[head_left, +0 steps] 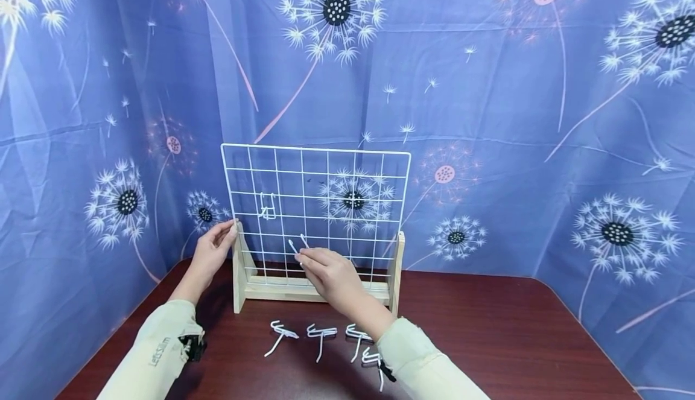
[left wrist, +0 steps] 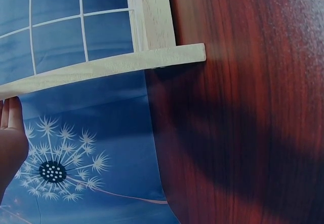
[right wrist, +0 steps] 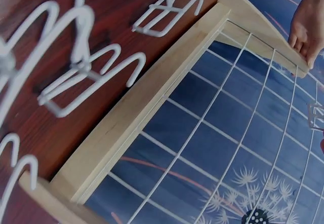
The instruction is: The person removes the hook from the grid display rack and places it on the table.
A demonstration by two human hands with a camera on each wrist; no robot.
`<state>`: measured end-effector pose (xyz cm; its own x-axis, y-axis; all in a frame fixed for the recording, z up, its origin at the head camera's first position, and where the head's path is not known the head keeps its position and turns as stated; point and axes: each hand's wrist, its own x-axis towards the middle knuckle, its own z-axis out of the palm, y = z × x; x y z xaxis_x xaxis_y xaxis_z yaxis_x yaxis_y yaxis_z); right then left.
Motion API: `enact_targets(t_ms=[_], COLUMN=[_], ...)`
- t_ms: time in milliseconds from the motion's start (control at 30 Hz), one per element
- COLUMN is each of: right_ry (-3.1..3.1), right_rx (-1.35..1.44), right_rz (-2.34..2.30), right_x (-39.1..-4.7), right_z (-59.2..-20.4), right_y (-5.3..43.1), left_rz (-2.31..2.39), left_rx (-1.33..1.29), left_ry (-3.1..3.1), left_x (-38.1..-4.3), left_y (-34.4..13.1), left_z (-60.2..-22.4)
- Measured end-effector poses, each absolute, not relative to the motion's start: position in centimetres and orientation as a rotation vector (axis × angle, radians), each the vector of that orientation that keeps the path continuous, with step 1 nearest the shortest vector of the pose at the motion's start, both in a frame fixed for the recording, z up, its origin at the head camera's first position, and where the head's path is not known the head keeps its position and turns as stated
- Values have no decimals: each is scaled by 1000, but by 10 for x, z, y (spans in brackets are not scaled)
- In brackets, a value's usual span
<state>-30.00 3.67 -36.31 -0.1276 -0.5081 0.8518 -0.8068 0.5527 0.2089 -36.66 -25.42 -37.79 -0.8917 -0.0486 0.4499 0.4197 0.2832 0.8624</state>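
Note:
A white wire grid stands upright in a wooden stand on the table. My left hand grips the top of the stand's left post; in the left wrist view its fingers meet the post's edge. In front of the grid's lower middle, my right hand pinches a white wire hook, two prongs pointing up and left. How far this hook is from the grid wires I cannot tell. Another white hook hangs on the grid at the upper left.
Several more white hooks lie on the dark red table before the stand, partly under my right forearm. A blue curtain with dandelion prints surrounds the table's back and sides.

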Motion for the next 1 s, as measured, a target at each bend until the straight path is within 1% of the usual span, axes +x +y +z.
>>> enact_targets(t_ms=[300,1000], right_ry=[-1766,-1760], right_rx=[1132,1293], right_rz=[322,192], right_x=[-293,-273], right_z=[-364,-388], right_y=[53,98], left_rz=[-1646,-1644], left_rx=[-345,-338], left_ry=[-2142,-2165], left_x=[-367,-365], left_y=[-253,-254], left_z=[-377,-377])
